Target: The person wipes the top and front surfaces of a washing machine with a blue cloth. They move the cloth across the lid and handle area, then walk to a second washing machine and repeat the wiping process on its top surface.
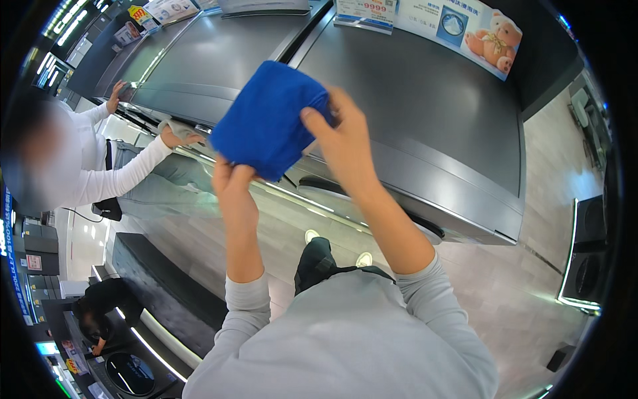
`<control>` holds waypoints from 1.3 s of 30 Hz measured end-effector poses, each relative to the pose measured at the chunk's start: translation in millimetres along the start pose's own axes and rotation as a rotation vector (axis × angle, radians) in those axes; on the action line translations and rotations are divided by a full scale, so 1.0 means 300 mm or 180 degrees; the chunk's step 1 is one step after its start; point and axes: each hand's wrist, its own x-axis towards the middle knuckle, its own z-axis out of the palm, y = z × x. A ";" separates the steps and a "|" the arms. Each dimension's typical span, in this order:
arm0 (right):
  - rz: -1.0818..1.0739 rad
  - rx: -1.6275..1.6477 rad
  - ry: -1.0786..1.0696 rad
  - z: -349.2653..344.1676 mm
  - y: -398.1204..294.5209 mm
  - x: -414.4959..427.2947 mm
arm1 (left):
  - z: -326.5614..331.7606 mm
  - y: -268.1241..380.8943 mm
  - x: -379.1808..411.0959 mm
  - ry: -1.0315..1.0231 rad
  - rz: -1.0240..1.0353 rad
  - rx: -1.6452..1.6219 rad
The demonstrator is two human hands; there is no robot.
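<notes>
Between my two hands is a folded blue cloth (271, 119), held up in front of the washing machines. My left hand (234, 182) pinches its lower edge near the bottom corner. On the right side, my right hand (344, 134) grips the cloth with the thumb on top and the fingers behind, partly hidden. Beneath and beyond the cloth lies the dark grey top of a washing machine (423, 99). A second machine's top (214, 55) adjoins it on the left, across a narrow gap.
Left of me, a person in white (99, 169) wipes a machine front with a grey cloth (179, 130). Price signs (366, 12) and a teddy-bear display board (458, 35) stand along the back. Behind are a dark bench (169, 279) and another person in black (107, 304) bending over a machine.
</notes>
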 end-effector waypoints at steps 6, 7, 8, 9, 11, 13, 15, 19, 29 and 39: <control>-0.0968 -0.2497 0.0517 -0.046 0.104 0.016 | 0.064 -0.094 -0.053 0.0154 0.0361 0.2295; -0.1051 -0.2591 0.0389 -0.035 0.123 0.013 | 0.070 -0.095 -0.065 0.0247 0.0624 0.2303; -0.1132 -0.2686 0.0261 -0.015 0.137 0.015 | 0.068 -0.103 -0.038 0.0219 0.1277 0.2390; -0.1212 -0.2765 0.0114 0.012 0.147 0.015 | 0.072 -0.094 -0.014 0.0140 0.1437 0.2353; -0.1338 -0.2806 0.0080 0.063 0.149 0.029 | 0.100 -0.060 0.047 -0.0051 0.1801 0.2247; -0.1541 -0.2910 0.0096 0.104 0.162 0.059 | 0.108 -0.066 0.124 -0.0318 0.1798 0.2722; -0.1405 -0.3357 0.0009 0.116 0.208 0.078 | 0.094 -0.092 0.174 -0.0683 0.1715 0.3160; -0.1242 -0.3543 -0.0193 0.083 0.244 0.065 | 0.086 -0.134 0.176 -0.1129 0.1461 0.3416; -0.1018 -0.3558 -0.0057 -0.166 0.171 -0.100 | 0.261 -0.120 -0.031 -0.1511 0.1335 0.3057; -0.0799 -0.3784 0.0340 -0.628 0.064 -0.345 | 0.569 -0.189 -0.339 -0.2321 0.2377 0.2709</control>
